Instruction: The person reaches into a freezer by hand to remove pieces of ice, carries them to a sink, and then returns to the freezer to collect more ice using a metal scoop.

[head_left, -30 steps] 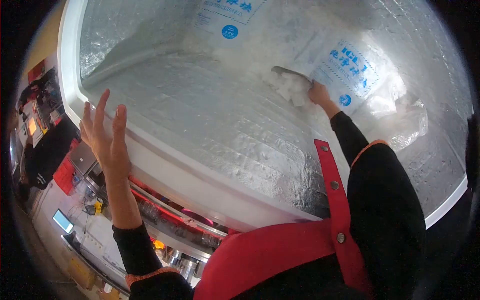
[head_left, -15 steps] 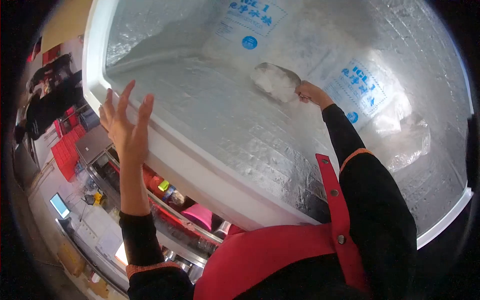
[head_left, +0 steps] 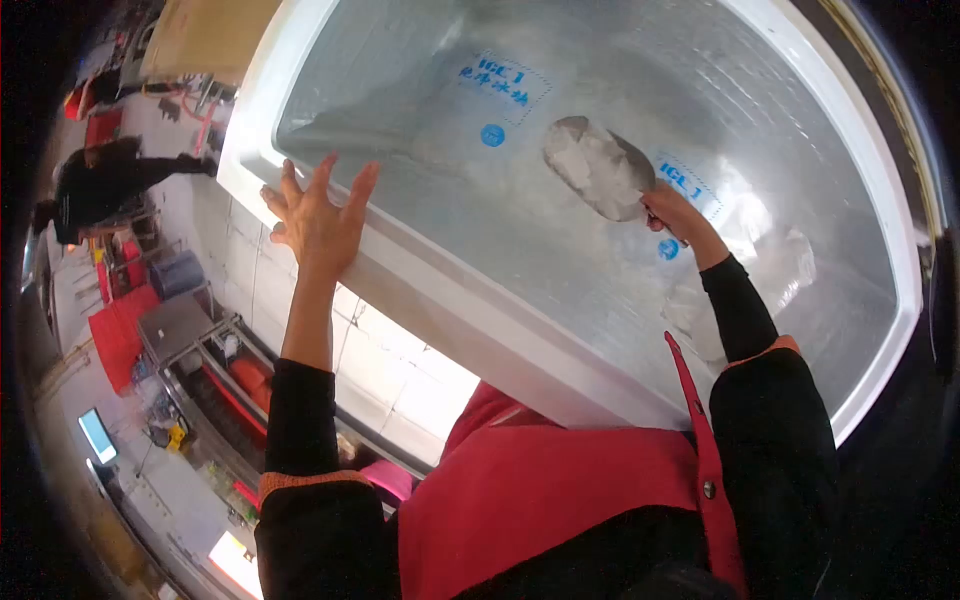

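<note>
My right hand is closed round the handle of a metal scoop heaped with ice. The scoop hangs inside a white-rimmed chest freezer. Below it lie ice bags with blue print, one left of the scoop and another partly behind my right hand. Crumpled clear plastic is right of my right wrist. My left hand has its fingers spread over the freezer's near left rim and holds nothing.
A cardboard box stands beyond the freezer's left end. Another person in dark clothes is at far left. Below lie a metal counter with trays, a red cloth-like item and a lit phone-like screen.
The view has shifted, showing more floor and the far rim. The scoop with ice looks raised and nearer to me. My left hand stays spread at the rim.
</note>
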Available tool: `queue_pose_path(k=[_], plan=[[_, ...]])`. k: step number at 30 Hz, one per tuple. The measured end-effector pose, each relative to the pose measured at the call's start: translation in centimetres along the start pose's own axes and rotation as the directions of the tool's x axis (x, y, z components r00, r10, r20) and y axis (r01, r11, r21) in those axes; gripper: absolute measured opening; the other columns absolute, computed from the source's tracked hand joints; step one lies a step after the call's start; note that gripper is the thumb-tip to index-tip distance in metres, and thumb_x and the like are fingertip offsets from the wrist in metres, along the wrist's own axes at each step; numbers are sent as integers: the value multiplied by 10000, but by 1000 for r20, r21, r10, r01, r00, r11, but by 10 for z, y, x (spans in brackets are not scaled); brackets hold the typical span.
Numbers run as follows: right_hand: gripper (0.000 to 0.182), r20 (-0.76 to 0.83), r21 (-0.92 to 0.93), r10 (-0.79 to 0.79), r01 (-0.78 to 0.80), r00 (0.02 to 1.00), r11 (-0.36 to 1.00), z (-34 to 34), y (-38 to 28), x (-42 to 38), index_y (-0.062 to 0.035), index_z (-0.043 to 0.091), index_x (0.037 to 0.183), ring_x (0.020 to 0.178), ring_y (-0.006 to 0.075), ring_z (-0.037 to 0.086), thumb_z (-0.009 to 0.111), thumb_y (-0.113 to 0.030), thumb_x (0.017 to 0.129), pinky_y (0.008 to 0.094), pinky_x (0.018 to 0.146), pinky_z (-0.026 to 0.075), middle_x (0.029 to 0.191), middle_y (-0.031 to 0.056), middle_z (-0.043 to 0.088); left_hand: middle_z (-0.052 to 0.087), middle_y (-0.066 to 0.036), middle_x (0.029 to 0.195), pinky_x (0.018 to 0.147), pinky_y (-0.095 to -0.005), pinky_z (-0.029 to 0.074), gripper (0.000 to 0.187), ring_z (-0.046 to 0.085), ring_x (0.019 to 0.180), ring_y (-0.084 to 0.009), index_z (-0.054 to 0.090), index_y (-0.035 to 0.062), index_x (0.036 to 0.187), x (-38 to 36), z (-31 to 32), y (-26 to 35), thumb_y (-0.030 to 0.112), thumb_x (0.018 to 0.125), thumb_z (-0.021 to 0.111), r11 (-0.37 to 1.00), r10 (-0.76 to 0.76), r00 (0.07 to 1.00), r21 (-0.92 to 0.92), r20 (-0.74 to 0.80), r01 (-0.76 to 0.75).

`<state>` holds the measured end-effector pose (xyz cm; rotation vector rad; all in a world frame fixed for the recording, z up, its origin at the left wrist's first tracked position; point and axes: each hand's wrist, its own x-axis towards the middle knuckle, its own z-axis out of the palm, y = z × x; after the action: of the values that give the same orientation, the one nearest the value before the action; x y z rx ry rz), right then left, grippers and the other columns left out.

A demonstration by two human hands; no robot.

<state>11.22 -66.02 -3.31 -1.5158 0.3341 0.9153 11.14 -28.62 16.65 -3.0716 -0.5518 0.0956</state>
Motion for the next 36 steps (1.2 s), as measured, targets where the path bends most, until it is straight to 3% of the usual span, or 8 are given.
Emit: queue_pose_path(k=[7, 9, 13, 18, 21, 27, 31, 36], plan=[[359, -206, -112, -4, -19, 979, 994, -41, -56, -142, 95, 367, 951, 451, 153, 489, 463, -172, 732, 257, 337, 408, 709, 114, 471, 191, -177, 1300, 829, -673, 88, 655, 27, 1188, -450, 488, 211, 1113, -4, -4, -2, 661, 640, 437, 997, 59, 998, -50, 21, -58], [370, -470, -120, 51, -121, 881, 985, -23, -87, -204, 107, 361, 975, 460, 163, 497, 455, -155, 732, 269, 321, 413, 732, 132, 486, 188, -163, 1305, 827, -674, 92, 670, 15, 1188, -450, 466, 212, 1135, -2, -3, -5, 655, 633, 456, 998, -2, 998, -59, 65, 6], [369, -598, 62, 45, -10, 800, 998, -12, -83, -299, 111, 359, 991, 483, 155, 509, 445, -145, 739, 250, 304, 413, 772, 145, 497, 173, -144, 1315, 817, -681, 98, 653, -9, 1191, -446, 442, 240, 1153, -3, -3, -7, 641, 638, 466, 998, 50, 992, -45, 114, -45], [320, -727, 163, 94, 37, 680, 986, 20, -43, -388, 135, 434, 928, 282, 107, 404, 417, -136, 759, 204, 244, 352, 546, 96, 500, 114, -138, 1334, 809, -689, 79, 603, -54, 1198, -425, 400, 291, 1172, 0, 4, -12, 596, 657, 481, 999, 26, 993, -35, 113, -23], [279, -836, 284, 163, 160, 524, 945, 56, -5, -427, 149, 428, 890, 300, 112, 429, 385, -86, 747, 207, 248, 354, 554, 113, 501, 93, -162, 1331, 801, -690, 96, 612, -61, 1208, -400, 370, 289, 1189, -1, 16, -20, 583, 664, 481, 988, 134, 985, -58, -106, -141], [252, -842, 400, 290, 166, 454, 901, 129, 69, -500, 103, 462, 870, 304, 133, 415, 350, -49, 703, 249, 255, 324, 534, 104, 487, 90, -205, 1315, 802, -674, 135, 559, -27, 1207, -397, 397, 256, 1167, 4, 25, -26, 497, 680, 530, 974, 213, 971, -52, -111, -220], [220, -847, 513, 437, 250, 303, 821, 184, 109, -526, 132, 430, 812, 275, 123, 406, 334, -28, 694, 231, 233, 301, 444, 93, 457, 262, -253, 1219, 892, -529, 204, 499, 154, 1156, -406, 455, 204, 1128, -34, 13, 7, 383, 681, 584, 927, 323, 875, -66, -361, -369], [296, -807, 582, 536, 486, 248, 652, 241, 147, -550, 121, 397, 962, 264, 110, 353, 329, 0, 700, 213, 233, 301, 541, 98, 464, 323, -218, 1206, 919, -474, 191, 461, 225, 1143, -359, 492, 202, 1093, -128, 5, 108, 361, 676, 608, 413, 749, 495, -273, -440, -869]])
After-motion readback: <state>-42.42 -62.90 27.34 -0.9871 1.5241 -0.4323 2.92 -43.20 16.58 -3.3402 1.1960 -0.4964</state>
